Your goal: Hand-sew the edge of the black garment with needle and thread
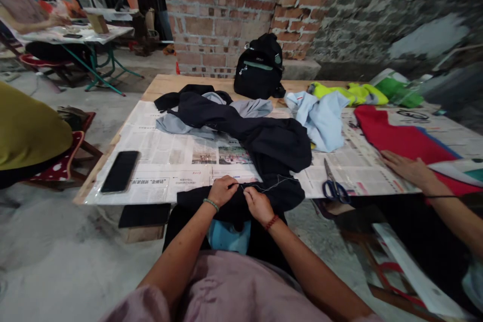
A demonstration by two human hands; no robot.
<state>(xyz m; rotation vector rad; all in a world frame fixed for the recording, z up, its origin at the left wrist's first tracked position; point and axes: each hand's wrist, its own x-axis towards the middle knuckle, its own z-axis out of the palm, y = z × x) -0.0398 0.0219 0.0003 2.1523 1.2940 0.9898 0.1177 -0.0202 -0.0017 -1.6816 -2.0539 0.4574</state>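
A dark navy garment lies in folds on the table, with one end hanging over the front edge into my lap. At that near edge my left hand pinches the cloth between thumb and fingers. Close beside it, my right hand is also closed, its fingertips pinched on the same cloth. Pale thread runs loosely over the dark fabric to the right of my hands. Whether a needle sits between the fingertips is too small to tell. Scissors with dark blue handles lie right of the garment.
A phone lies on the newspaper-covered table at left. Behind are a black backpack, light blue cloth and a yellow vest. At right, a co-worker's hand rests by red cloth.
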